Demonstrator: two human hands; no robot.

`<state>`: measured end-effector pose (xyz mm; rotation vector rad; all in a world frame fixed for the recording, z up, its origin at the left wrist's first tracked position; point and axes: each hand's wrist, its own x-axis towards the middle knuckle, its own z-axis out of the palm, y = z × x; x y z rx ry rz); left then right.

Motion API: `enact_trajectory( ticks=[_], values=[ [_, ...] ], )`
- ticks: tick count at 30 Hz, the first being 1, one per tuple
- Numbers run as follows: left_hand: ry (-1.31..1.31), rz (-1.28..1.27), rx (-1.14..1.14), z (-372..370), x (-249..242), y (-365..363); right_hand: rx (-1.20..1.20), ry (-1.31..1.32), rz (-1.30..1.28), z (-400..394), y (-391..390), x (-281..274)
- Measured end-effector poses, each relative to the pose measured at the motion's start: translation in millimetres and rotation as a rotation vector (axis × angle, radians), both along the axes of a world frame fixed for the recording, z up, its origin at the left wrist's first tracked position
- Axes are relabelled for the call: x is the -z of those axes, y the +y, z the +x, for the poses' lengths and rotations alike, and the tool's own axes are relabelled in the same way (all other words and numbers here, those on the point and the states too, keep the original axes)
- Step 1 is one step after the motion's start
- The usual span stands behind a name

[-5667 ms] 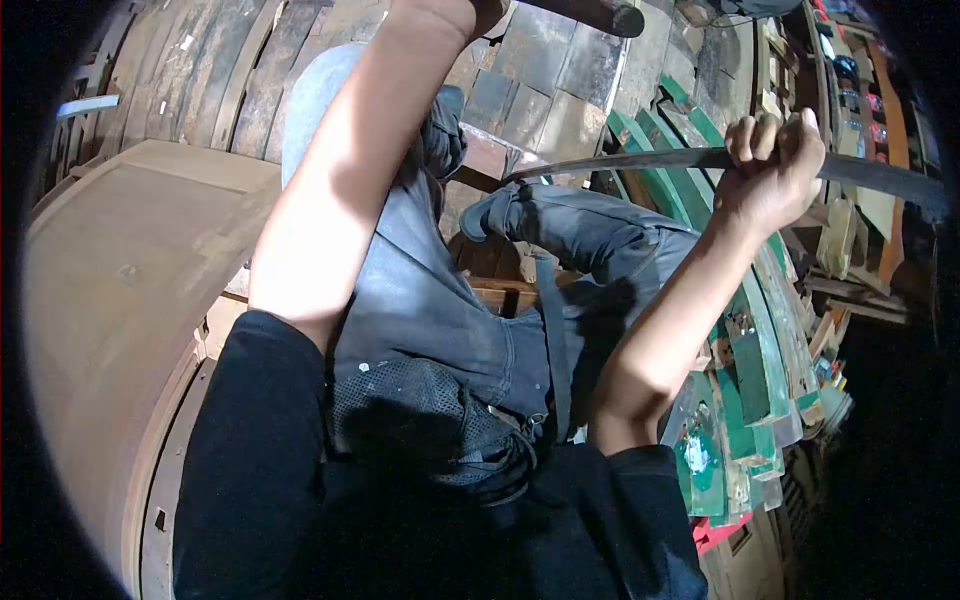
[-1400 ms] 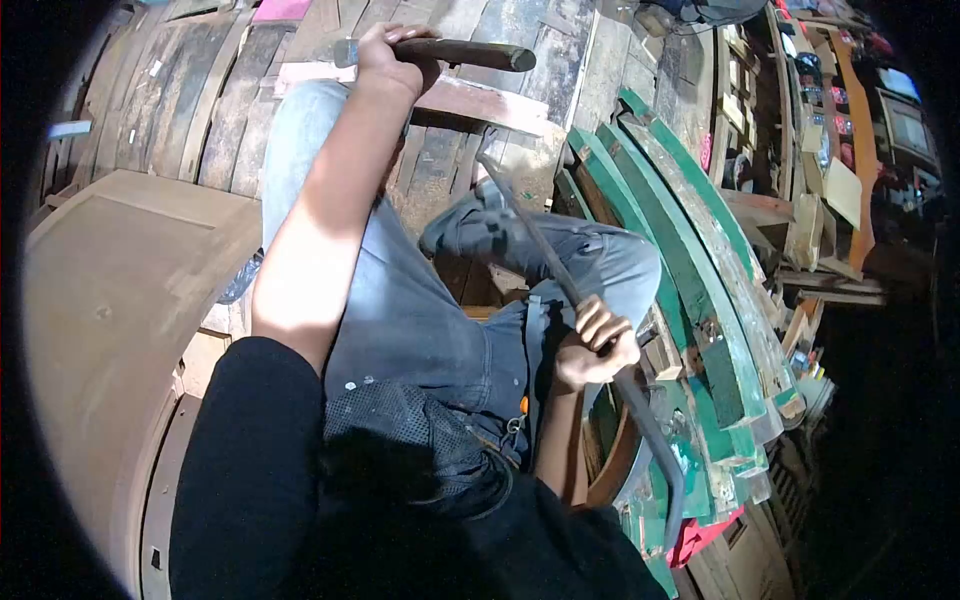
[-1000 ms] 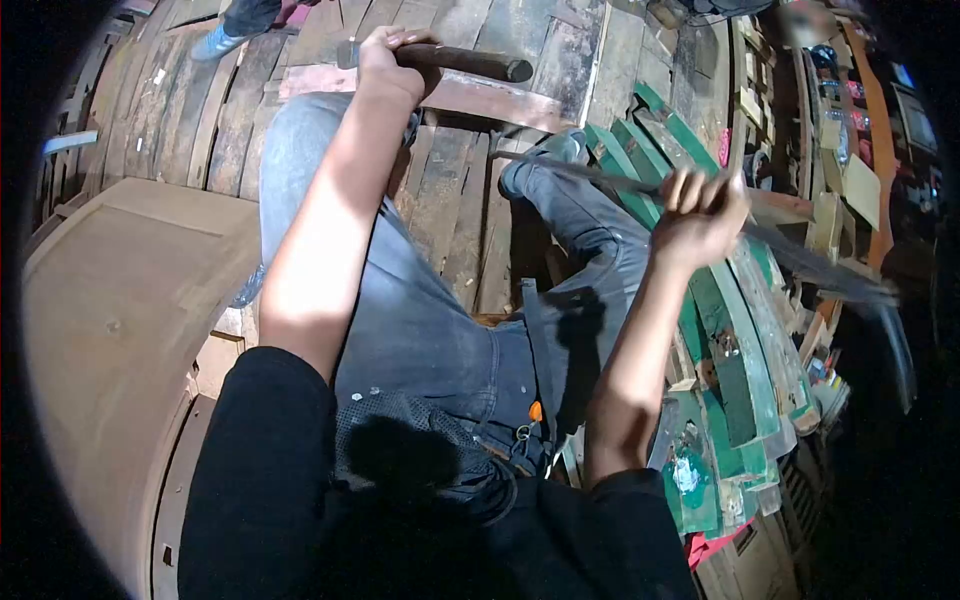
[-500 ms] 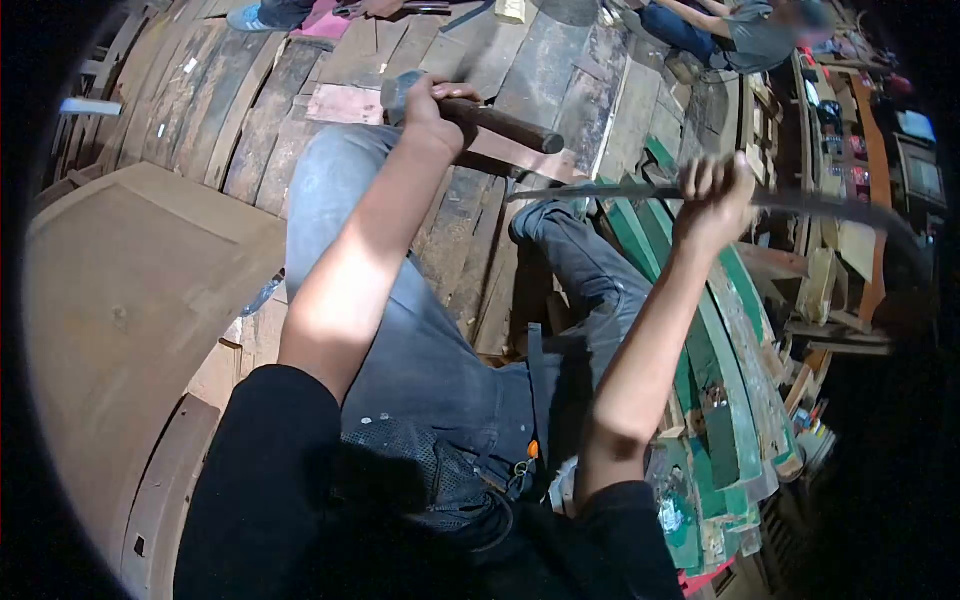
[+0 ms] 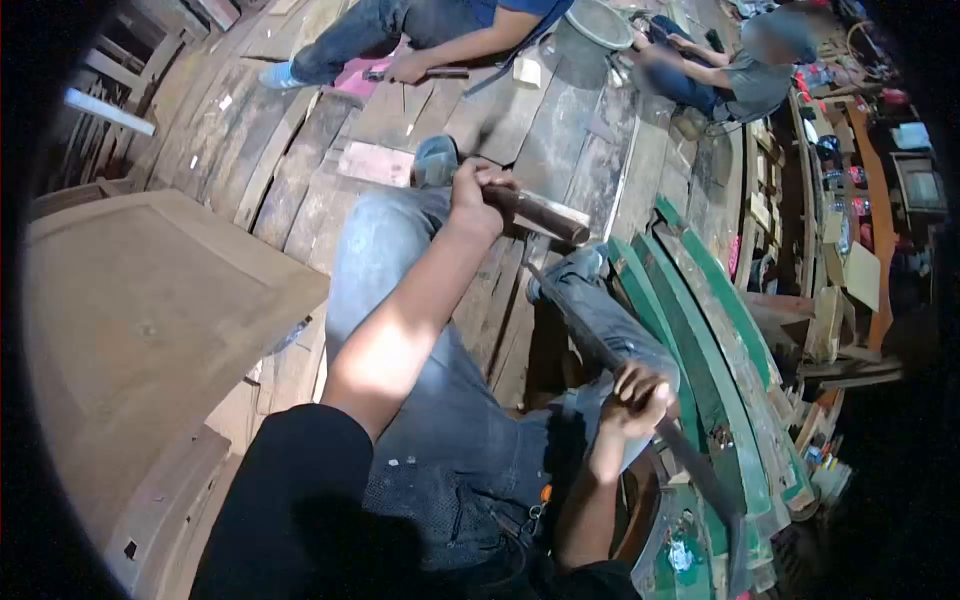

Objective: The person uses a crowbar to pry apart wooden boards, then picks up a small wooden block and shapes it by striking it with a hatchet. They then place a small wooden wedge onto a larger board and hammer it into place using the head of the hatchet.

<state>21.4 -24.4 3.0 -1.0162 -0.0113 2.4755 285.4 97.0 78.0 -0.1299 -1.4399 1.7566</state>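
Observation:
My left hand is closed round a thick, dark brown wooden handle, held above my left knee. The handle's butt points to the right; its other end is hidden by my fingers. My right hand grips the middle of a long, dark, slightly curved bar over my right leg. Its thin end reaches up toward my right foot, and its broader, motion-blurred end slants down past the green boards at my right side.
A large brown wooden panel lies at my left. Worn floor planks stretch ahead. A person in blue sits in front with a stick-like tool, near a grey bucket. Another person sits at upper right, beside cluttered shelves.
My right hand has come down and inward, swinging the bar from nearly level to a steep slant. My left hand sits lower and further right in view; the view has tilted up.

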Motion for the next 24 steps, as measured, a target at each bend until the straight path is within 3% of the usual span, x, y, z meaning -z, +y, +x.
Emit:
enact_trajectory(
  ticks=[1,4,7,11,13,16,20,21,24],
  values=[
    [-0.026,0.022,0.02,-5.7,24.6,1.7,-0.035,-0.087,-0.072,-13.2,11.7,-10.1],
    [-0.068,-0.079,0.032,-2.5,17.7,3.0,0.14,-0.176,-0.182,-80.2,41.0,-33.9],
    [-0.036,0.073,0.018,-2.4,29.1,1.7,0.246,-0.276,-0.18,-150.1,73.7,-53.9],
    [0.012,-0.04,0.075,-2.1,31.9,4.1,0.213,-0.38,0.014,-207.0,118.0,-63.9],
    [-0.006,0.012,0.085,-3.8,35.3,2.7,0.12,-0.395,-0.019,-216.8,129.1,-67.2],
    [-0.028,-0.016,0.057,-0.4,24.8,3.6,0.193,-0.371,0.03,-202.8,115.9,-64.9],
    [0.005,0.161,0.078,-2.9,39.3,0.3,0.275,-0.296,-0.088,-141.7,65.8,-57.6],
    [0.028,0.137,0.07,-5.3,38.9,0.8,0.146,-0.232,-0.092,-115.8,59.2,-45.0],
    [0.027,0.049,0.059,8.2,35.5,1.1,0.143,-0.152,-0.132,-39.1,12.8,-21.3]
  ],
)
